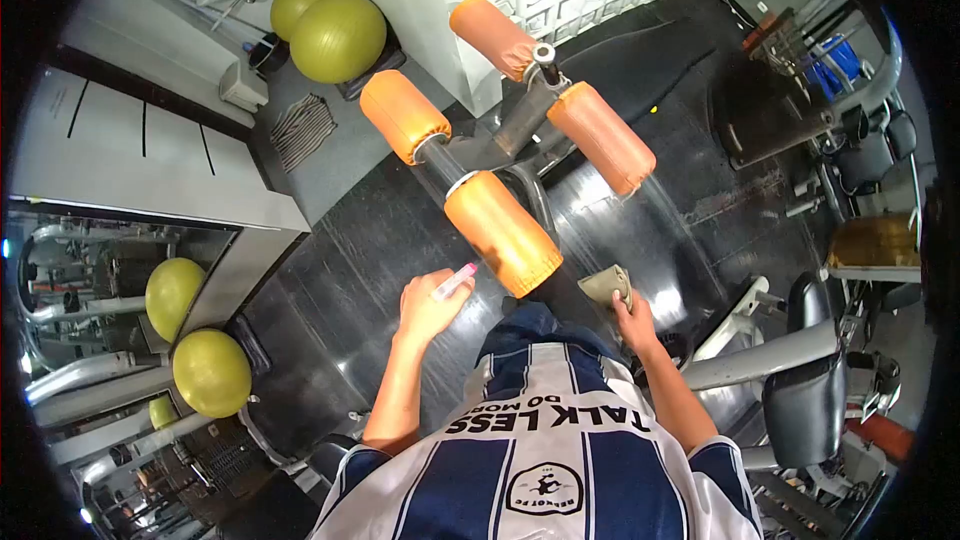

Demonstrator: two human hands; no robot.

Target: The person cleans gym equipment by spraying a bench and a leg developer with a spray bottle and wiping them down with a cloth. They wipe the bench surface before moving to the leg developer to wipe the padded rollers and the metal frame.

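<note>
My left hand [430, 308] is closed around a small clear bottle [455, 282] with a pink cap, held left of the nearest orange roller pad [503, 233]. In my right hand [632, 322] is a folded greenish-beige cloth [606, 285], pinched between thumb and fingers to the right of that pad. A second orange pad [405, 117] sits on the same bar. Two more faded orange pads, an upper one [494, 37] and a right one [602, 138], are on a bar farther away. Neither the bottle nor the cloth visibly touches a pad.
Green exercise balls lie at the upper left [338, 38] and lower left [212, 373]. A striped mat [303, 132] is on the floor. Gym machines with a black seat pad [805, 410] stand at the right. A mirror [110, 270] reflects equipment at the left.
</note>
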